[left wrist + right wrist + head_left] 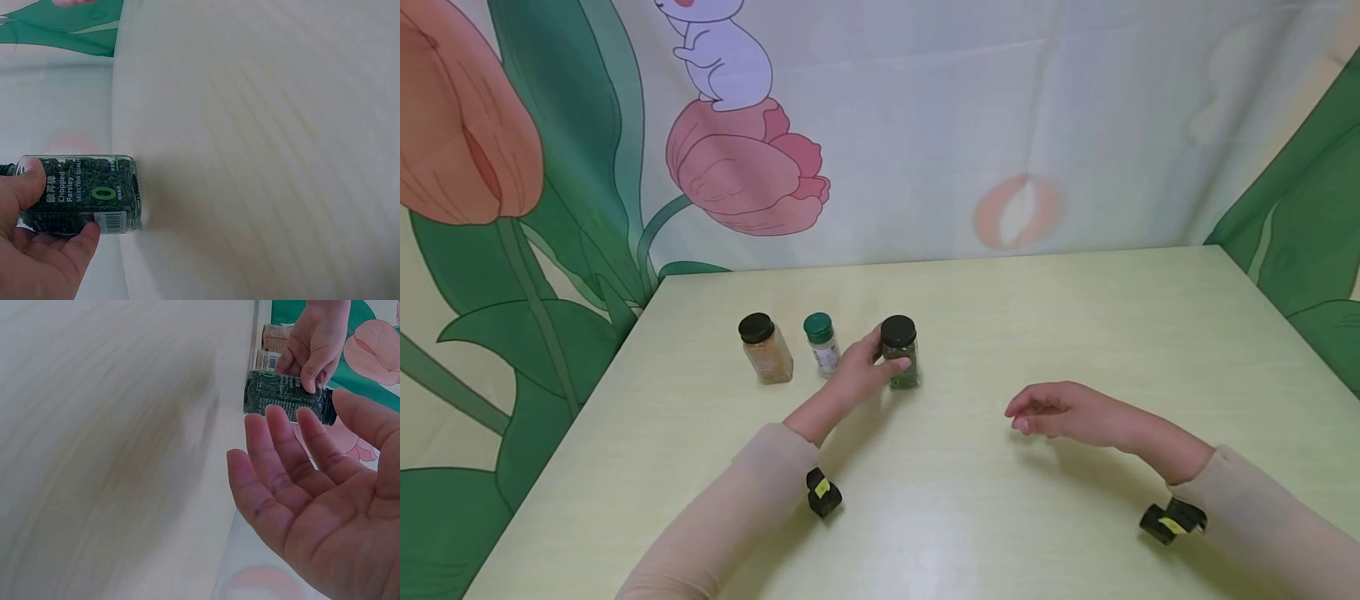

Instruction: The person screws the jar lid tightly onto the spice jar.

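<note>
My left hand grips a glass jar of chopped parsley with a black lid, thumb on the near side. In the left wrist view the label on the parsley jar shows, with fingers around its lower side. Whether its base touches the table cannot be told. To the right, my right hand is held over the table, fingers relaxed and holding nothing. The right wrist view shows that palm with its fingers loosely spread, apart from the jar.
Left of the parsley jar stand a small green-capped bottle and a black-lidded jar of tan powder. The pale table ends at a printed curtain with flowers and a white animal.
</note>
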Demonstrator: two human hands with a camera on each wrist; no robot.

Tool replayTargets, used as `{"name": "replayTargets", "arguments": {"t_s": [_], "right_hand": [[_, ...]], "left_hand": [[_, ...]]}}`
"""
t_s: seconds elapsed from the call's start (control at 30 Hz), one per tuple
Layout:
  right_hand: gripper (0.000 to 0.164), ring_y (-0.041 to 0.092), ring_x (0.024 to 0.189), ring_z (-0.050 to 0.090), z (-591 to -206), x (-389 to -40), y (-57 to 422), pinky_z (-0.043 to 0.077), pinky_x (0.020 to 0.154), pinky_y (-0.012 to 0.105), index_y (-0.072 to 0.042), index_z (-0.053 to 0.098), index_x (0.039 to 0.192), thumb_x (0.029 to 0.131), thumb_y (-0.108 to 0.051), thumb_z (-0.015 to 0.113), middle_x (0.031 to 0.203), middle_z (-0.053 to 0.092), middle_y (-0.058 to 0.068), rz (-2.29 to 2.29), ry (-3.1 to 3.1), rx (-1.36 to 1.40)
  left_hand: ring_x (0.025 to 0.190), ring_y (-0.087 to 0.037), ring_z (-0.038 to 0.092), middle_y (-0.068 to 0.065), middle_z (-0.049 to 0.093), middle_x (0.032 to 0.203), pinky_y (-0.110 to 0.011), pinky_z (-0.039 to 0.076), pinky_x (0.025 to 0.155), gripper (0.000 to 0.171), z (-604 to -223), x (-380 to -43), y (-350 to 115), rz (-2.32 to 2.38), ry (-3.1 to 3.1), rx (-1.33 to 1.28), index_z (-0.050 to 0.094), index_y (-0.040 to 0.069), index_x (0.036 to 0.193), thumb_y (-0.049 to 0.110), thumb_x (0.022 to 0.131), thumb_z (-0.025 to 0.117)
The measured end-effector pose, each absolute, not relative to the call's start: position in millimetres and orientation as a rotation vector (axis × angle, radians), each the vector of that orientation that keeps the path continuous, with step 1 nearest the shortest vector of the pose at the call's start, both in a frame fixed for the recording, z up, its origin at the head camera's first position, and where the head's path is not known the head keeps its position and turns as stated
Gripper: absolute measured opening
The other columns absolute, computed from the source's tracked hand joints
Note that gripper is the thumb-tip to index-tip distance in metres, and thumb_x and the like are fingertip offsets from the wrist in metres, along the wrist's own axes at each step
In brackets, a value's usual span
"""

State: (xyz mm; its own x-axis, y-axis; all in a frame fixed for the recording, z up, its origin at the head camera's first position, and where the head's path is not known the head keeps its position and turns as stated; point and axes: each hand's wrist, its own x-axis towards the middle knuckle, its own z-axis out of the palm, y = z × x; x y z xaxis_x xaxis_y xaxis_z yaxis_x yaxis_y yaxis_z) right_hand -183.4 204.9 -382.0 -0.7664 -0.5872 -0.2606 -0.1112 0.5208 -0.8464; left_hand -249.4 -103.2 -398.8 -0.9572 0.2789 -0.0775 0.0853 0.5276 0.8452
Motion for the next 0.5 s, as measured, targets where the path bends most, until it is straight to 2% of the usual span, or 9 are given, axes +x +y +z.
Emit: {"name": "replayTargets", "arguments": {"t_s": [0.5], "right_hand": [[0.036,0.025,0.111,0.068,-384.1,-185.1,206.4,0.055,0.086,0.034,0.004,0.060,0.128,0.103,-0.023,0.061,0.121,0.071,0.018,-1.180,2.246,-0.559]], "left_hand": [[0.153,-0.042,0.034,-0.024,0.037,0.163,-0.052,0.031,0.126,0.063,-402.1,-260.5,-109.5,1.419,2.539,0.333,0.035,0.003,0.157,0.016,0.102,0.063]]}}
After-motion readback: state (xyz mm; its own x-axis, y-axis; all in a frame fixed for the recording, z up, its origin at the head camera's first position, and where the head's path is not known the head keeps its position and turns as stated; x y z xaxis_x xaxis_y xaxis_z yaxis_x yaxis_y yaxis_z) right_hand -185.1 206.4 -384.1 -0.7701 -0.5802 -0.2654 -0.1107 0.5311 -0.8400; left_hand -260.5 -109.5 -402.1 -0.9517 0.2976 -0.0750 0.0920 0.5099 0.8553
